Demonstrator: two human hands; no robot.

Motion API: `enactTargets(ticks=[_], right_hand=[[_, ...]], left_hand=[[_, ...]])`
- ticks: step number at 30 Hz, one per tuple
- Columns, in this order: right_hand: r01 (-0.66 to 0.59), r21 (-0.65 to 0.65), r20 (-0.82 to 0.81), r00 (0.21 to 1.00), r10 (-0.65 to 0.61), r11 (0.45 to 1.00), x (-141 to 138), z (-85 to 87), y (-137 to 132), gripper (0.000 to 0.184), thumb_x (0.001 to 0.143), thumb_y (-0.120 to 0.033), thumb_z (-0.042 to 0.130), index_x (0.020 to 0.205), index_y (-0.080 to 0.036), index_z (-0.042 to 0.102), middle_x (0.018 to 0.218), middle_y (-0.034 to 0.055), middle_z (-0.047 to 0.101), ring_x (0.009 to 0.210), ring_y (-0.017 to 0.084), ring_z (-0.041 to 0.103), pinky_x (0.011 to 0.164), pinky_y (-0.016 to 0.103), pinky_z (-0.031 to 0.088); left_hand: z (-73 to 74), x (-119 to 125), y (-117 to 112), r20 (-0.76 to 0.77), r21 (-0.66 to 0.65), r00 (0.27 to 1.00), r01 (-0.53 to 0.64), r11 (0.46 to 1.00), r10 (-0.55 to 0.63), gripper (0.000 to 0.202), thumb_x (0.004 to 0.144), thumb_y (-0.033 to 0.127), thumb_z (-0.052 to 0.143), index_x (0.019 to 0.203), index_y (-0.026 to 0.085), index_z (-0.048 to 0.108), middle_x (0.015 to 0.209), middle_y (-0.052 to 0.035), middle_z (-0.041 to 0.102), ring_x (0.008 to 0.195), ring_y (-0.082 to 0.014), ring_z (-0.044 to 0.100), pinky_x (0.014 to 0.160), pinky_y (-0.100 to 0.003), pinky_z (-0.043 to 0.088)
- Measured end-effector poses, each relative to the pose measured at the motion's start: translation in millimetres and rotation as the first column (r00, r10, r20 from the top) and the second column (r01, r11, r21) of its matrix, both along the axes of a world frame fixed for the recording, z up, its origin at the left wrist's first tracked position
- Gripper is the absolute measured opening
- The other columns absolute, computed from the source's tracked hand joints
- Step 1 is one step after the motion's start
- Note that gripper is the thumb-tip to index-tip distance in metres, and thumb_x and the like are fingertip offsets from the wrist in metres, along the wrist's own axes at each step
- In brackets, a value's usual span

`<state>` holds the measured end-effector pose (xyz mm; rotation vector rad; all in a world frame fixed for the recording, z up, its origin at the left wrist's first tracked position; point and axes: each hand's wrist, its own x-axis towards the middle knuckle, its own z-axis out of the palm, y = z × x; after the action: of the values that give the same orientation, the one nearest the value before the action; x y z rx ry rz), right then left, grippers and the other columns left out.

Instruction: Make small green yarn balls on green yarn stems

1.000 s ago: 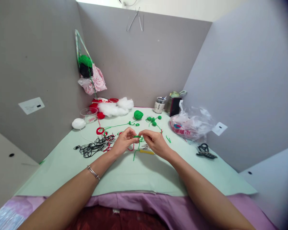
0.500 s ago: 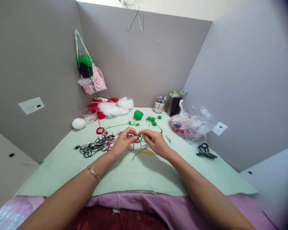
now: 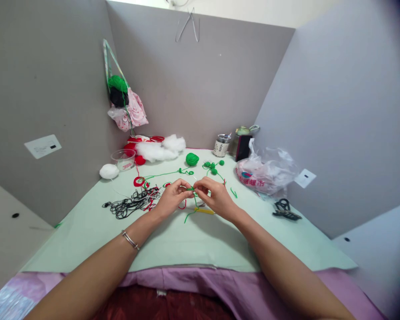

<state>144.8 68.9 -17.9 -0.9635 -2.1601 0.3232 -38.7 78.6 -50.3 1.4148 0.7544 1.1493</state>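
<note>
My left hand (image 3: 176, 195) pinches a small piece of green yarn work (image 3: 192, 189) between thumb and fingertips. Against the same piece, the closed fingertips of my right hand (image 3: 215, 195) meet the left ones. A thin pale tip, like a needle's, pokes up between the hands; most of it is hidden. From the work a green yarn tail (image 3: 190, 216) hangs to the table. Under my right hand lies a yellow-handled crochet hook (image 3: 205, 211), partly covered. Silvery metal shows behind it, too covered to name.
Tangled black cord (image 3: 128, 205) lies left of my hands. Behind them are a green yarn ball (image 3: 192, 159), small green balls (image 3: 214, 171) and white stuffing (image 3: 156, 151). A plastic bag (image 3: 265, 175) and a black claw clip (image 3: 286, 210) sit right. Grey partitions (image 3: 200, 80) enclose the table.
My right hand has shifted slightly, its fingers rolling upward and closer to the left fingertips. A thin pale tip now shows above them. The left hand has barely moved.
</note>
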Motion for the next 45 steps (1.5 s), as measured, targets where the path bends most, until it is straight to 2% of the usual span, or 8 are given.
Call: enactTargets(ticks=[9,16,19,22,29,36,41,45], right_hand=[[-0.013,-0.024,0.035,0.999,0.014,1.000,0,-0.3,1,0.012,0.090,-0.021,0.055,0.093,-0.019,0.066,0.084,0.0031,0.058,0.068,0.011,0.053,0.067,0.024,0.041],[-0.041,-0.108,-0.152,0.988,0.024,0.993,0,-4.1,5,0.015,0.087,-0.020,0.058,0.102,-0.019,0.060,0.080,0.0008,0.060,0.071,0.012,0.055,0.068,0.025,0.044],[-0.026,-0.131,-0.138,0.990,0.008,0.991,1,-4.5,6,0.011,0.086,-0.022,0.060,0.097,-0.019,0.061,0.079,0.0005,0.060,0.069,0.012,0.054,0.066,0.025,0.044],[-0.017,-0.112,-0.093,0.996,0.006,0.994,1,-3.5,5,0.005,0.086,-0.022,0.060,0.088,-0.018,0.063,0.081,0.0011,0.059,0.068,0.011,0.053,0.065,0.025,0.042],[-0.048,-0.088,-0.042,0.998,0.044,0.995,2,6.8,0,0.012,0.090,-0.022,0.052,0.092,-0.019,0.063,0.085,0.0036,0.061,0.073,0.013,0.055,0.067,0.026,0.042],[-0.019,-0.145,-0.180,0.984,-0.008,0.989,12,12.6,4,0.038,0.093,-0.016,0.039,0.129,-0.020,0.049,0.074,-0.0009,0.059,0.069,0.013,0.055,0.070,0.027,0.045],[0.007,-0.077,-0.139,0.990,-0.018,0.997,16,13.9,7,0.017,0.093,-0.022,0.047,0.095,-0.020,0.064,0.082,0.0031,0.063,0.074,0.014,0.057,0.069,0.028,0.045],[0.018,0.058,-0.080,0.997,-0.013,0.998,16,14.9,7,0.016,0.091,-0.022,0.054,0.090,-0.022,0.069,0.092,0.0058,0.062,0.081,0.016,0.057,0.071,0.030,0.044]], left_hand=[[4.6,2,-4,-0.033,0.083,0.999,-0.039,0.996,0.042,0.021,0.075,0.028,0.071,0.083,0.016,0.055,0.084,0.0001,0.057,0.078,-0.0127,0.056,0.075,-0.027,0.044],[7.3,0,-7,-0.047,0.156,0.994,-0.087,0.984,0.095,0.018,0.078,0.029,0.068,0.083,0.016,0.056,0.086,-0.0016,0.058,0.081,-0.0134,0.055,0.075,-0.026,0.044],[4.7,-1,-6,-0.044,0.167,0.995,-0.083,0.983,0.091,0.020,0.079,0.031,0.068,0.084,0.016,0.055,0.087,-0.0020,0.058,0.082,-0.0136,0.056,0.076,-0.026,0.044],[2.9,0,-5,-0.015,0.145,0.997,-0.077,0.986,0.080,0.023,0.079,0.032,0.069,0.089,0.018,0.054,0.089,-0.0015,0.058,0.084,-0.0142,0.058,0.078,-0.027,0.046],[10.7,-1,-6,-0.038,-0.013,0.999,0.031,0.999,-0.032,0.031,0.076,0.040,0.071,0.094,0.016,0.062,0.090,-0.0030,0.064,0.078,-0.0144,0.061,0.077,-0.029,0.048],[11.9,-6,-3,-0.074,-0.035,0.997,0.024,0.999,-0.027,0.031,0.077,0.041,0.069,0.097,0.017,0.068,0.087,-0.0039,0.065,0.080,-0.0159,0.060,0.082,-0.031,0.047],[11.5,-7,-3,-0.037,-0.022,0.998,0.042,0.999,-0.043,0.027,0.076,0.037,0.069,0.095,0.019,0.066,0.083,-0.0020,0.062,0.078,-0.0149,0.058,0.080,-0.030,0.046],[12.4,-7,-4,-0.025,-0.042,0.998,0.057,0.997,-0.058,0.027,0.076,0.037,0.069,0.094,0.019,0.066,0.083,-0.0015,0.062,0.079,-0.0153,0.059,0.080,-0.029,0.047]])
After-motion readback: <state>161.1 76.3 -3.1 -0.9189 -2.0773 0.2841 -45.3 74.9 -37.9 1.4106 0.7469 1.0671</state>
